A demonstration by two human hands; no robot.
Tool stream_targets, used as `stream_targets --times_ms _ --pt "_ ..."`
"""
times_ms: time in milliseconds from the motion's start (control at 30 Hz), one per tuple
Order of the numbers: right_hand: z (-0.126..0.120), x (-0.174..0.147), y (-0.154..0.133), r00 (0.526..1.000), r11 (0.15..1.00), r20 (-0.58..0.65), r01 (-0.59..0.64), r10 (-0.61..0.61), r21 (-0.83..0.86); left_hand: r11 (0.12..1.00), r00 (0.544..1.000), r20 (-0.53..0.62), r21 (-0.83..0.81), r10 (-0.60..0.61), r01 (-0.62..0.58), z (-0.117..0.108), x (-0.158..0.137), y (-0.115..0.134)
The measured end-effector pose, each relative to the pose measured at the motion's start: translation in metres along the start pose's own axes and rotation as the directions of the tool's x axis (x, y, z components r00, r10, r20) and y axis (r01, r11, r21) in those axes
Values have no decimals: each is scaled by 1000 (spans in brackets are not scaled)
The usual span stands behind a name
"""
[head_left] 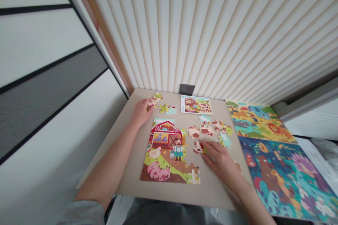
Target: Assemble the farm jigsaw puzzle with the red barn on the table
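Note:
A partly joined farm jigsaw puzzle point(162, 154) lies on the table, showing a red barn, a farmer, a hen and pigs. My left hand point(144, 110) is at the table's back left, fingers curled on a puzzle piece point(151, 103) among a few loose ones. To the right of the joined part, my right hand point(218, 156) has its fingertips closed on the edge of a brown-and-cream cow-patch puzzle piece point(198, 147). Several more cow-patch pieces point(206, 130) lie just beyond that hand, and a pale blue piece point(225, 140) is close to its knuckles.
A farm picture card point(196, 105) rests at the back of the table point(132, 179), below a dark wall socket point(187, 89). Two finished puzzles, a yellow savanna scene point(256, 121) and a dark blue forest scene point(287, 175), lie at the right. A ribbed cream panel point(169, 42) stands behind.

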State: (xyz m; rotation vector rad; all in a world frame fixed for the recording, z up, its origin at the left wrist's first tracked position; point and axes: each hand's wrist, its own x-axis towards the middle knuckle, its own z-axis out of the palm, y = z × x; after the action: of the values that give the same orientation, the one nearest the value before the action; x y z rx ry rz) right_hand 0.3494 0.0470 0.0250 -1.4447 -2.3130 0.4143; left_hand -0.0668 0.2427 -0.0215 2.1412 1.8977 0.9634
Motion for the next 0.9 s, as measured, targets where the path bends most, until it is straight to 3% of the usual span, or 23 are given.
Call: stream_targets --times_ms 133,200,300,467,567,700,900 --pt "-20 18 0 998 997 31 54 -52 -58 993 997 -36 -107 -61 57 -3 2 -2" --pt "-26 49 -6 991 991 59 120 -116 -65 982 994 -49 -168 -100 91 -5 3 -5" --pt "-24 120 -21 979 972 69 198 -190 -124 949 983 -61 -277 -173 150 -7 5 -13" --pt "13 253 -57 951 941 129 298 -280 -158 839 958 -53 -498 -281 219 -7 7 -26" --pt "43 309 -74 925 918 181 362 -333 -161 749 948 -40 -625 -315 223 -5 9 -29" --pt "70 342 -79 890 891 253 425 -379 -162 638 942 -15 -739 -336 216 -3 9 -27" --pt "72 340 -58 905 899 266 389 -331 -203 549 936 27 -803 -351 229 -1 9 -24"
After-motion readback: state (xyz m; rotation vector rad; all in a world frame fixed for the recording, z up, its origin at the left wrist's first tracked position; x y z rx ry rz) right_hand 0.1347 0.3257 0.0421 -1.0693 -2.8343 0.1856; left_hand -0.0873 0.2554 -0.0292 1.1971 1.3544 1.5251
